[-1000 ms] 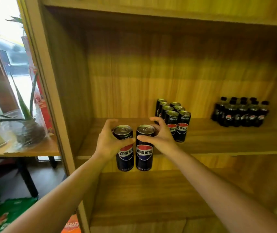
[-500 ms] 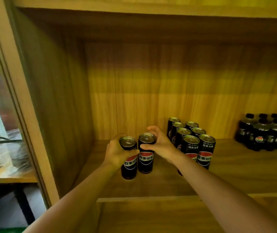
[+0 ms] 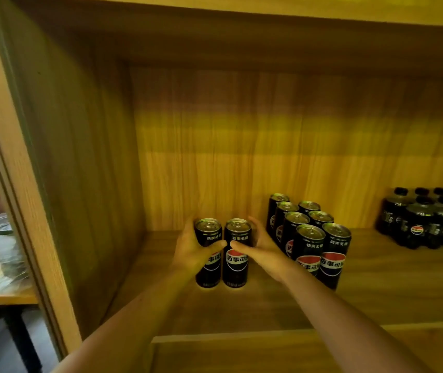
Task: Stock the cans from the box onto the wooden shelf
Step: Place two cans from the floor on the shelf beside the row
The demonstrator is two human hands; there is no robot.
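Hands meet at the middle of the wooden shelf (image 3: 241,305), each wrapped around its own black can. The left hand (image 3: 192,250) curls about the left can (image 3: 209,254), fingers behind it and thumb across the front just under the white lettering, so the grip is closed on the can's upper half. The right hand (image 3: 263,251) grasps the right can (image 3: 237,254) the same way from the other side, its thumb lying across the front and its fingertips reaching round the back. The two thumbs nearly touch between the cans. Both cans stand upright and side by side, touching or almost so; their bases look set on the shelf board, though whether the weight is fully down cannot be told.

Just to the right of the right hand stands a block of stocked cans (image 3: 309,235), two columns running back toward the rear panel, the front pair partly hidden by the right forearm. Well beyond them, farther right, a cluster of small dark bottles (image 3: 430,222) with black caps sits against the back.

Left of the left hand the board is bare up to the side panel (image 3: 80,184). Past that panel, a wooden ledge (image 3: 2,294) with blurred clutter shows at the frame's edge.
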